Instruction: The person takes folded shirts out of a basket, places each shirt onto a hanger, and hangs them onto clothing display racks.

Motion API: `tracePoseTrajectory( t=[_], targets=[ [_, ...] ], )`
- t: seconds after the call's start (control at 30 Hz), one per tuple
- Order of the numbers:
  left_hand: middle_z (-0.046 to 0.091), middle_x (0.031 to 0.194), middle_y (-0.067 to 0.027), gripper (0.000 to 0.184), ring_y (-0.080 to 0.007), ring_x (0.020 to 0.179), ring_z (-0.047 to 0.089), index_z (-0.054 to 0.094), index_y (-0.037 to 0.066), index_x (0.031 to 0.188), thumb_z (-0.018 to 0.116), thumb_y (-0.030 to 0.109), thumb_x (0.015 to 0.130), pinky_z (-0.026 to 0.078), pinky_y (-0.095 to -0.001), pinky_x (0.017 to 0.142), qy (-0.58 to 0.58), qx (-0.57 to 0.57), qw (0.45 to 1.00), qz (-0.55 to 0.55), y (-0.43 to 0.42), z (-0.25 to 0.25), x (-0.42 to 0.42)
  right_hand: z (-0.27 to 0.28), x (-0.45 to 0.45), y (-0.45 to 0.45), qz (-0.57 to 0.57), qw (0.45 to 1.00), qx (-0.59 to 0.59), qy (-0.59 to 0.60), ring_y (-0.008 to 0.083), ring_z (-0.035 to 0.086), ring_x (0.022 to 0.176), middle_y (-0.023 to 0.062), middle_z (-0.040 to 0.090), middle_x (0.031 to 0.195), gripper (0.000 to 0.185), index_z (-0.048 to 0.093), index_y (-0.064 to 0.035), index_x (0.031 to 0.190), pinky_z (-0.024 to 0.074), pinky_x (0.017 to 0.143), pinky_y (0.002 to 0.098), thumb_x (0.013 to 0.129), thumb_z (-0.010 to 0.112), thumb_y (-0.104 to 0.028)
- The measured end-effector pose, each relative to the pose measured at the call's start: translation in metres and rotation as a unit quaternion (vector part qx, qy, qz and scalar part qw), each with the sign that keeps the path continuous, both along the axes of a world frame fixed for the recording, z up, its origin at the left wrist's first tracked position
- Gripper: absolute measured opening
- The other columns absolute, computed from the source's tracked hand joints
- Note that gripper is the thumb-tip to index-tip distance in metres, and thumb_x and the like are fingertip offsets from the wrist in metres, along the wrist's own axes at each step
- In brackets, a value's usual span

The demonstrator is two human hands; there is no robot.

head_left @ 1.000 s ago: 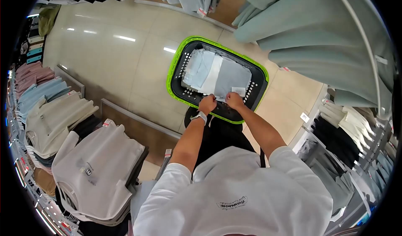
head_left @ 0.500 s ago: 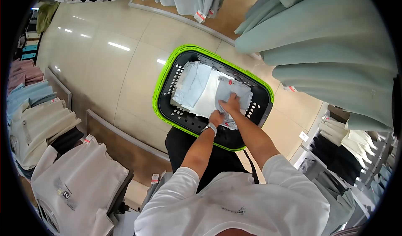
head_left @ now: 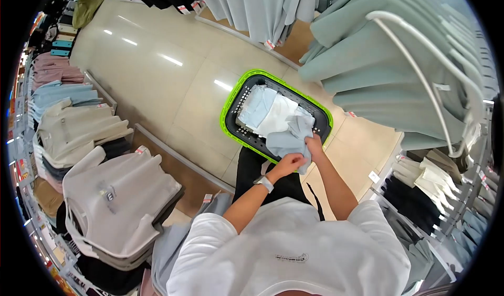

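A light grey-blue garment (head_left: pixel 286 141), partly unfolded and crumpled, is lifted over the near right side of a dark shopping basket (head_left: pixel 224 112) with a bright green rim. My right hand (head_left: pixel 315 146) has its fingers closed on the garment's right side. Lower down, my left hand (head_left: pixel 292 164), with a watch on the wrist, pinches the near edge of the same cloth. Inside the basket lie a folded pale blue garment (head_left: pixel 255 107) and a folded white garment (head_left: pixel 279 114), side by side.
Grey-green garments (head_left: pixel 362 75) hang on a rack at right, with a white hanger (head_left: pixel 415 44) in front. Grey shirts (head_left: pixel 236 7) hang at the top. On the left are hanging beige shirts (head_left: pixel 118 196). Shiny tiled floor (head_left: pixel 152 86) lies beyond the basket.
The grey-blue garment has been lifted from the basket's right end and opened out toward me. Both hands have drawn back nearer my body, and the whole view has shifted.
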State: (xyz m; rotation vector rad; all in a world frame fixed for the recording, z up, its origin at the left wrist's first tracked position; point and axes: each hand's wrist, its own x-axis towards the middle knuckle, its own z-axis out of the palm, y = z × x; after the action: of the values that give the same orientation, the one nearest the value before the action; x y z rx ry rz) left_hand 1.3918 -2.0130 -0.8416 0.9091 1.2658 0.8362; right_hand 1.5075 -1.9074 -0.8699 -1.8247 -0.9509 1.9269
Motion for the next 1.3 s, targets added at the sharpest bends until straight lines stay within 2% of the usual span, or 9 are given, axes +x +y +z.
tracePoseTrajectory(
  t=[0.03, 0.17, 0.3, 0.4, 0.6, 0.67, 0.93, 1.1, 1.3],
  targets=[
    [0.059, 0.069, -0.0064, 0.042, -0.0193, 0.064, 0.058, 0.058, 0.002, 0.074, 0.055, 0.042, 0.083, 0.044, -0.0293, 0.058, -0.14, -0.079, 0.986, 0.052, -0.006, 0.011, -0.003, 0.031, 0.002, -0.005, 0.003, 1.0, 0.003, 0.002, 0.021, 0.059, 0.076, 0.0113, 0.062, 0.087, 0.039, 0.058, 0.0046, 0.101, 0.0469, 0.068, 0.0308, 0.065, 0.047, -0.004],
    [0.061, 0.094, -0.0064, 0.057, -0.0175, 0.083, 0.06, 0.056, 0.004, 0.106, 0.043, 0.056, 0.086, 0.046, -0.0291, 0.074, -0.15, -0.284, 0.939, 0.122, -0.018, 0.057, -0.039, 0.138, 0.012, -0.031, -0.021, 0.969, -0.107, 0.22, 0.0219, 0.061, 0.075, 0.0112, 0.062, 0.089, 0.044, 0.054, 0.0027, 0.108, 0.0493, 0.071, 0.0326, 0.065, 0.046, -0.007],
    [0.054, 0.119, -0.0127, 0.054, -0.0255, 0.11, 0.052, 0.047, 0.002, 0.122, 0.039, 0.044, 0.09, 0.038, -0.0395, 0.095, -0.521, -0.224, 0.789, 0.237, 0.011, 0.148, -0.06, 0.189, 0.004, -0.053, 0.001, 0.863, -0.272, 0.426, 0.0216, 0.059, 0.084, 0.0102, 0.061, 0.094, 0.047, 0.053, 0.0013, 0.111, 0.0479, 0.076, 0.0302, 0.066, 0.056, -0.01],
    [0.055, 0.118, -0.0128, 0.046, -0.0271, 0.108, 0.053, 0.046, 0.002, 0.123, 0.039, 0.034, 0.09, 0.039, -0.0406, 0.096, -0.56, -0.147, 0.786, 0.215, 0.023, 0.145, -0.075, 0.265, -0.013, -0.061, 0.011, 0.905, -0.215, 0.366, 0.0211, 0.057, 0.095, 0.01, 0.058, 0.107, 0.059, 0.047, 0.0009, 0.12, 0.0441, 0.084, 0.0297, 0.065, 0.064, -0.013],
    [0.056, 0.115, -0.0134, 0.038, -0.0269, 0.104, 0.055, 0.05, 0.002, 0.118, 0.04, 0.025, 0.09, 0.042, -0.0389, 0.094, -0.508, -0.117, 0.825, 0.219, 0.064, 0.226, -0.124, 0.3, -0.01, -0.059, 0.119, 0.949, 0.008, 0.292, 0.0161, 0.052, 0.101, 0.0067, 0.054, 0.112, 0.068, 0.044, 0.0008, 0.123, 0.0394, 0.089, 0.0295, 0.068, 0.074, -0.024],
    [0.057, 0.113, -0.0131, 0.036, -0.0265, 0.103, 0.056, 0.051, 0.002, 0.117, 0.041, 0.024, 0.09, 0.043, -0.0386, 0.093, -0.501, -0.107, 0.835, 0.203, 0.071, 0.255, -0.13, 0.293, 0.0, -0.064, 0.1, 0.988, 0.027, 0.111, 0.0135, 0.052, 0.096, 0.0062, 0.056, 0.107, 0.059, 0.048, 0.0008, 0.117, 0.0415, 0.084, 0.028, 0.069, 0.074, -0.022],
    [0.06, 0.105, -0.0101, 0.026, -0.0221, 0.097, 0.058, 0.054, 0.004, 0.109, 0.045, 0.019, 0.09, 0.045, -0.0363, 0.089, -0.485, -0.004, 0.851, 0.202, 0.073, 0.338, -0.116, 0.294, 0.02, -0.076, -0.22, 0.933, 0.084, 0.272, 0.0178, 0.056, 0.091, 0.0086, 0.059, 0.098, 0.043, 0.051, 0.0036, 0.107, 0.0438, 0.082, 0.0302, 0.067, 0.06, -0.006],
    [0.061, 0.096, -0.0093, 0.029, -0.0221, 0.088, 0.059, 0.054, 0.005, 0.106, 0.045, 0.028, 0.091, 0.048, -0.0359, 0.082, -0.364, 0.081, 0.876, 0.305, 0.063, 0.347, -0.11, 0.268, 0.029, -0.082, -0.082, 0.956, 0.126, 0.25, 0.0196, 0.054, 0.098, 0.0108, 0.055, 0.108, 0.052, 0.044, 0.0024, 0.116, 0.0441, 0.082, 0.0315, 0.065, 0.052, -0.002],
    [0.055, 0.105, -0.0091, 0.03, -0.0153, 0.094, 0.054, 0.045, 0.001, 0.116, 0.05, 0.013, 0.088, 0.042, -0.0296, 0.083, -0.101, 0.155, 0.944, 0.273, 0.063, 0.347, -0.125, 0.339, 0.002, -0.077, -0.222, 0.891, 0.075, 0.389, 0.0209, 0.052, 0.103, 0.0093, 0.052, 0.116, 0.056, 0.04, -0.001, 0.121, 0.0435, 0.086, 0.0327, 0.066, 0.048, 0.001]
  ],
)
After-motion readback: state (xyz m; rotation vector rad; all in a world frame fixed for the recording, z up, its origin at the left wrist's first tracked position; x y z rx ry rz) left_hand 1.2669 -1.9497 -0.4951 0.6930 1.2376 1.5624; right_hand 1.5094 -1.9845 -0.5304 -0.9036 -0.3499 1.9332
